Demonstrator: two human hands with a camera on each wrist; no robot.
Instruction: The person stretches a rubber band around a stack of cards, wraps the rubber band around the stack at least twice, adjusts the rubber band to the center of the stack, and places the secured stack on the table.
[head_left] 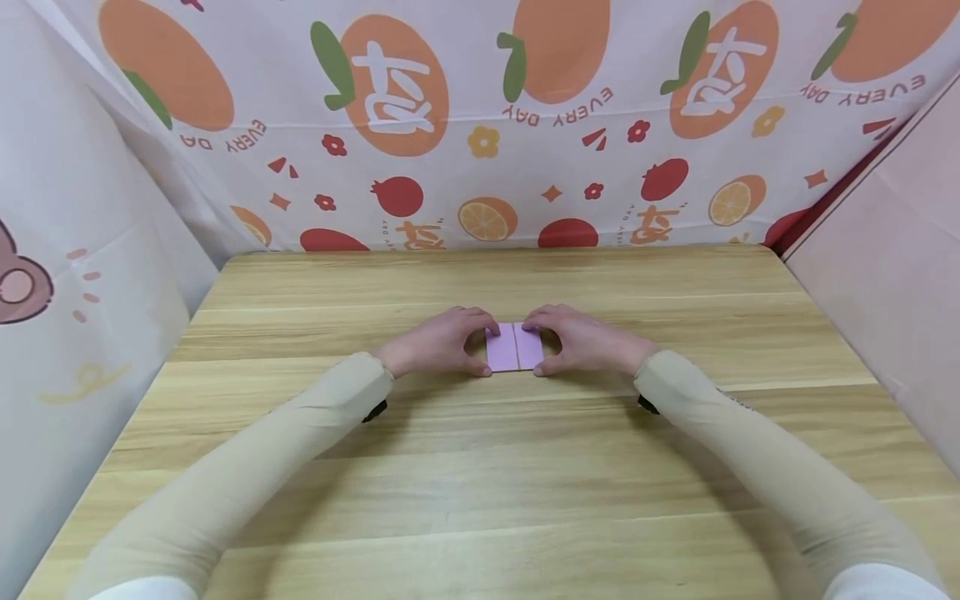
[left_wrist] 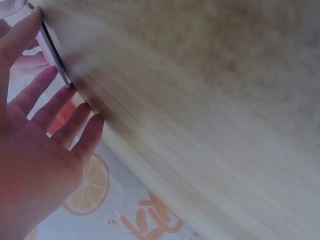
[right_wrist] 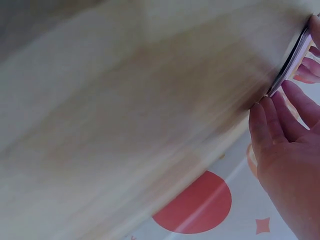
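Observation:
A small, flat lilac-pink pad (head_left: pixel 502 350) lies on the wooden table, with a thin tan band (head_left: pixel 517 346) running round its middle. Its thin layered edge (right_wrist: pixel 290 61) and a dark underside show in the right wrist view. My left hand (head_left: pixel 446 340) holds the pad's left end, thumb at the near edge and fingers at the far edge. On the other end, my right hand (head_left: pixel 588 340) grips in the same way. The fingertips of both hands come down close to the tabletop. Part of the pad is hidden by the fingers.
The wood-grain table (head_left: pixel 480 483) stretches out on all sides of the hands. Behind it hangs a fruit-print curtain (head_left: pixel 457 167). A white cloth (head_left: pixel 97 208) stands on the left and a pale pink panel (head_left: pixel 892 250) on the right.

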